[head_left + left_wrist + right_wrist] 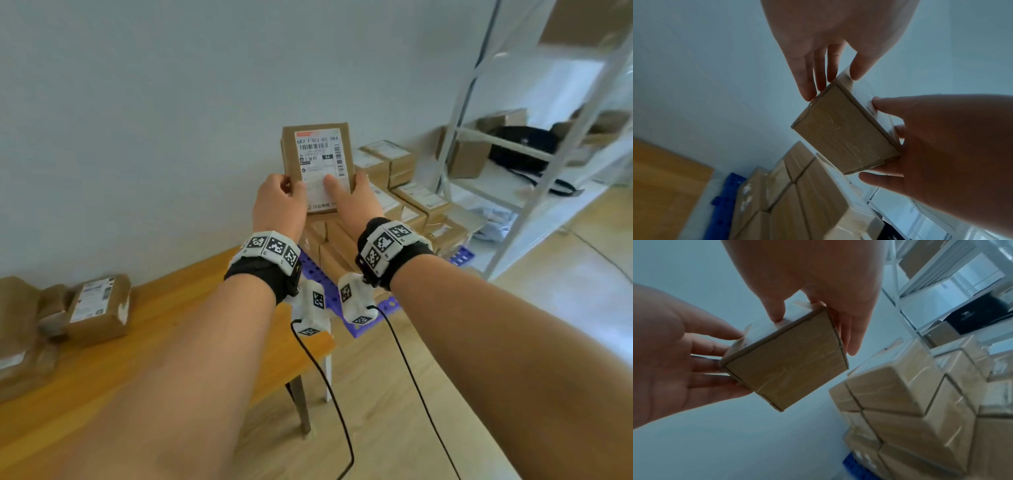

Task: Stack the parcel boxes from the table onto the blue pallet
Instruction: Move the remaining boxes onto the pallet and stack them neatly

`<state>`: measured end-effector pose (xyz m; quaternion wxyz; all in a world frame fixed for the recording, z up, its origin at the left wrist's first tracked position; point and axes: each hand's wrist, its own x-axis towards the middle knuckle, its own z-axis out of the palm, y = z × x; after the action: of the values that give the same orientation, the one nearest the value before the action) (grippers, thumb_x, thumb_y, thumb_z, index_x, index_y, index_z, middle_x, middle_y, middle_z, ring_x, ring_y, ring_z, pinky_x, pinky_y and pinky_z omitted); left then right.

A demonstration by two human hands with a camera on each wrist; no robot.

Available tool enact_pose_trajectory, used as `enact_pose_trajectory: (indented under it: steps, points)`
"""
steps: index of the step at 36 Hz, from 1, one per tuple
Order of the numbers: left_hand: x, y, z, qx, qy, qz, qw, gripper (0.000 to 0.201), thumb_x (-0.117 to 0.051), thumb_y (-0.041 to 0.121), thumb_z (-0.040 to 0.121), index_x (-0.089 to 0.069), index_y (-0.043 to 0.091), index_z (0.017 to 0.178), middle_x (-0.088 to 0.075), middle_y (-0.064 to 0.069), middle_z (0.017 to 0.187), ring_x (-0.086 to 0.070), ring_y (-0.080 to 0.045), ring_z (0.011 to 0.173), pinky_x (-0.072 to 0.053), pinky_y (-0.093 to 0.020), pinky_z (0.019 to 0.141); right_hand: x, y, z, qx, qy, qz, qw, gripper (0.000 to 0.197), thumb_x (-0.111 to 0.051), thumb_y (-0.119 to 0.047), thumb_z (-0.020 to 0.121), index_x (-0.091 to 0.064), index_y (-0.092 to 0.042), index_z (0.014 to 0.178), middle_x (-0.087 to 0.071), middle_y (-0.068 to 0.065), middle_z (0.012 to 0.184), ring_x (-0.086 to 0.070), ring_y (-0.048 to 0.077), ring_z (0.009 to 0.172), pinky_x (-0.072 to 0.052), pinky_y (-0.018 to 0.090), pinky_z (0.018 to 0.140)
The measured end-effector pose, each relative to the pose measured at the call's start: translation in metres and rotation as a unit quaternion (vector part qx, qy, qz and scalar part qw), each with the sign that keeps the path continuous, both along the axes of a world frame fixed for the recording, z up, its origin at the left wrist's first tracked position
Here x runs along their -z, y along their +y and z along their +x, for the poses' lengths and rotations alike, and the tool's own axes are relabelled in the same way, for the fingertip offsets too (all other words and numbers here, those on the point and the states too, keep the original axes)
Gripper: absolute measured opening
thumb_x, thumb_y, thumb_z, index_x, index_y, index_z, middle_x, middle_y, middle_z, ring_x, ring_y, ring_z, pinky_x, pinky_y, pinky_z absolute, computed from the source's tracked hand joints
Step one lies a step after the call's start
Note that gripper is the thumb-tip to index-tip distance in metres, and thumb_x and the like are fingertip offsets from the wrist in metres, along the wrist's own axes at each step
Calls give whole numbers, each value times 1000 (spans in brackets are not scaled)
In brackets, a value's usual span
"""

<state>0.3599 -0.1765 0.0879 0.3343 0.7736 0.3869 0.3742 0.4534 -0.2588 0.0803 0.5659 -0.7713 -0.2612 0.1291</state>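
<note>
The parcel box [317, 164], brown cardboard with a white shipping label facing the camera, is held up in the air in front of the pale wall, above the stack of parcel boxes [404, 202] on the blue pallet [460, 255]. The left hand [279, 202] has its grip on the box's lower left edge, thumb on the labelled face, fingers [819, 68] laid along the side behind. The right hand [356, 202] holds the lower right edge, thumb pressed on the label and fingers [849, 337] running down the far side. From the wrist views the box's taped underside [789, 366] shows, tilted, clear of the stack below.

At 5 o'clock from the held box the stack steps down in rows. At 8 o'clock lies the wooden worktop [164, 342], and more brown parcels [99, 308] rest at its left end. At 3 o'clock stands a white shelf rack [534, 144] with a black bag [524, 144] on it.
</note>
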Motion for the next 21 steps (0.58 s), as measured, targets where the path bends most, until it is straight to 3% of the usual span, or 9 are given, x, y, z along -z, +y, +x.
enact_pose_trajectory:
  steps: [4,8,10,12,14,18,21]
  points:
    - [-12,-28,55,16,-20,4,1000,22,-49,35,95,-57,18,106,-62,4,101,-56,-13,83,-43,-25,67,-11,-30,52,24,-26,5,999,58,-51,-56,89,-44,-18,132,-63,-3,116,-64,16,97,-55,38,84]
    - [-17,-55,111,22,-17,2,1000,25,-47,37,96,-57,19,111,-62,0,109,-57,-14,86,-46,-27,74,-19,-60,110,27,-43,19,999,43,-52,-48,92,-45,-20,124,-63,-5,111,-63,8,88,-52,24,69]
    - [-18,-70,138,18,-17,-4,1000,23,-47,36,97,-55,19,110,-61,5,99,-58,-15,86,-46,-28,74,-21,-73,139,26,-48,22,998,41,-52,-46,94,-46,-20,125,-62,-5,109,-62,5,85,-50,20,63]
    - [-18,-84,162,13,-11,-9,1000,22,-46,35,98,-53,19,112,-53,9,89,-56,-15,88,-39,-25,74,-20,-84,166,22,-50,21,998,40,-52,-45,94,-47,-20,124,-62,-5,110,-62,4,84,-48,18,62]
    - [-16,-94,184,10,8,-10,1000,20,-45,35,98,-51,21,111,-54,8,93,-54,-14,89,-33,-21,74,-16,-94,190,15,-49,19,998,37,-52,-44,95,-47,-20,123,-62,-5,109,-60,2,82,-47,17,60]
    - [0,-103,221,8,12,-25,1000,14,-48,33,97,-48,21,103,-59,5,97,-60,-18,87,-49,-32,77,-5,-107,227,-3,-47,4,999,37,-52,-43,96,-47,-20,124,-64,-5,110,-61,0,81,-47,15,58]
    - [14,-106,239,-5,27,-20,999,18,-48,33,97,-51,19,107,-58,6,94,-60,-18,84,-50,-33,77,5,-109,246,-14,-38,-11,999,37,-52,-42,96,-47,-19,125,-63,-6,109,-60,0,81,-46,16,58]
